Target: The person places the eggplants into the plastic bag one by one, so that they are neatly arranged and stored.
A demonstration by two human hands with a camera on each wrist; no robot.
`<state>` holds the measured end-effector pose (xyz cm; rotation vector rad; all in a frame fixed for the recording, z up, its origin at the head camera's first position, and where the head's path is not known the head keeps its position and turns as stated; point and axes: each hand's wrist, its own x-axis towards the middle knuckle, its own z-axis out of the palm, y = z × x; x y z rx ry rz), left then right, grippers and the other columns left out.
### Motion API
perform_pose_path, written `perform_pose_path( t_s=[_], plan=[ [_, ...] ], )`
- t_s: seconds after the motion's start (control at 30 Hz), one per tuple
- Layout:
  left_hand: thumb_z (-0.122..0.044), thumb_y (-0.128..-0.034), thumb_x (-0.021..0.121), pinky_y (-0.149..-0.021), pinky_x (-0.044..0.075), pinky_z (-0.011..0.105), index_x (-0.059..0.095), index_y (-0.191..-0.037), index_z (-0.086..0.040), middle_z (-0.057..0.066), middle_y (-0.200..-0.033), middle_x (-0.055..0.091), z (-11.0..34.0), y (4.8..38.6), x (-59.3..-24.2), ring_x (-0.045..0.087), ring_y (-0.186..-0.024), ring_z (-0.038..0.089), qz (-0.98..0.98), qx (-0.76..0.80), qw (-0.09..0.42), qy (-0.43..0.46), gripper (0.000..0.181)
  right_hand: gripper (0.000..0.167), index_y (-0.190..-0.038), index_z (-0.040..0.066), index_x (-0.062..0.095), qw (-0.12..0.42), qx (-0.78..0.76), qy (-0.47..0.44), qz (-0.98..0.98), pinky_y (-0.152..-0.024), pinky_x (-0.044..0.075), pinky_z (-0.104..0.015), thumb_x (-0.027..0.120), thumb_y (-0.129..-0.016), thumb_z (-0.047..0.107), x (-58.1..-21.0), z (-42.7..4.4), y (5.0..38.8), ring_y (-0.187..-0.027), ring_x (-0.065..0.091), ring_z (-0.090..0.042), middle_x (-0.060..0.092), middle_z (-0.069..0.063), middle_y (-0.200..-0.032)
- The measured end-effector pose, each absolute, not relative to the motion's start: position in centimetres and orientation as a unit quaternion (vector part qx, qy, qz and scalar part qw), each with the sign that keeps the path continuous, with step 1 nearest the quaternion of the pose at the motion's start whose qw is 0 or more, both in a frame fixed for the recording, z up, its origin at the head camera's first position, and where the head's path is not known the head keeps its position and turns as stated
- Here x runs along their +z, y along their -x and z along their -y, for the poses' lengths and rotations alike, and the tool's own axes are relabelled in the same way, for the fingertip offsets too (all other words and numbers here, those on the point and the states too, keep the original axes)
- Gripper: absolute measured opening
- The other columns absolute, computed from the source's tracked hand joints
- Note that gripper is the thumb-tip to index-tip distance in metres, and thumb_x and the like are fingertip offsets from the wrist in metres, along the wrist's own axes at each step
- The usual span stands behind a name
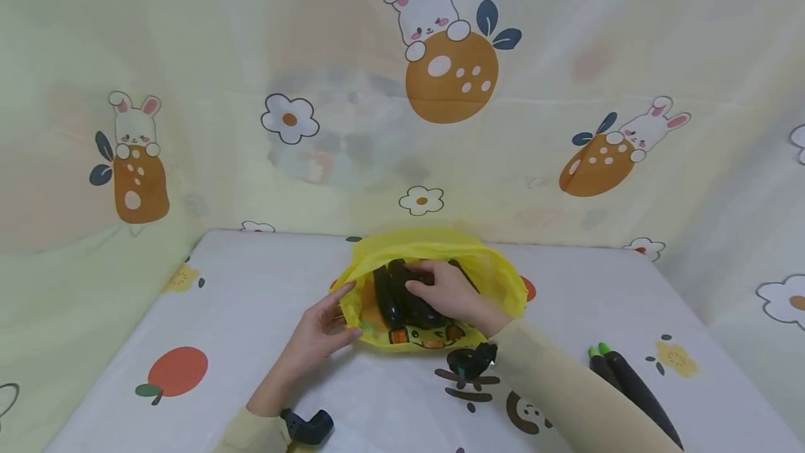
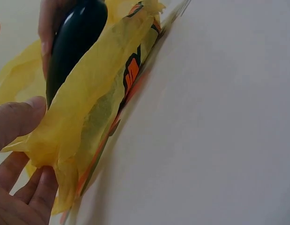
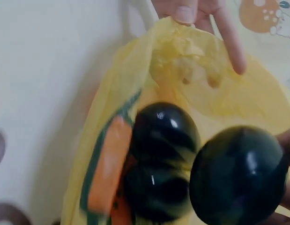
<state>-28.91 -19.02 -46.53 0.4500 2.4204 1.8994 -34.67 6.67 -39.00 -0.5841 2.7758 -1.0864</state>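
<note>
Glossy black, the held eggplant (image 3: pixel 238 176) is inside the mouth of a yellow bag (image 1: pixel 503 282), its rounded end facing the right wrist camera. In the left wrist view its long axis slants, the thinner end directed down toward the left thumb. The right hand (image 1: pixel 454 292) reaches into the bag with thumb and fingers clamped on this eggplant. Just beside it, two others (image 3: pixel 163 133) lie side by side in the bag, rounded ends also toward the right wrist camera. The left hand (image 1: pixel 323 327) touches the bag's left rim, thumb and fingers spread apart against the thin plastic. The bag lies on its side, mouth toward the person, on a white printed cloth (image 1: pixel 245 285). Well apart, at the right, a pair of eggplants (image 1: pixel 638 390) lies with green tips pointing away from the person. Behind rises a pale curtain (image 1: pixel 352 33) printed with rabbits and flowers.
</note>
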Motion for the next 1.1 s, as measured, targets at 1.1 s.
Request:
perform_pose_path(
  t_s=[1.1],
  plan=[
    [-0.001, -0.0892, 0.076, -0.112, 0.05, 0.037, 0.039, -0.158, -0.015, 0.013, -0.163, 0.039, 18.9, 29.0, -46.8, 0.05, -0.142, 0.036, -0.78, 0.61, 0.022, -0.141, 0.079, 0.042, -0.136, 0.005, 0.064, -0.003, -0.3, 0.152, -0.942, -0.108, 0.051, -0.048, 0.059, -0.103, 0.03, -40.4, -3.0, 36.5, -0.116, 0.064, -0.029, 0.067, -0.017, -0.134]
  ],
)
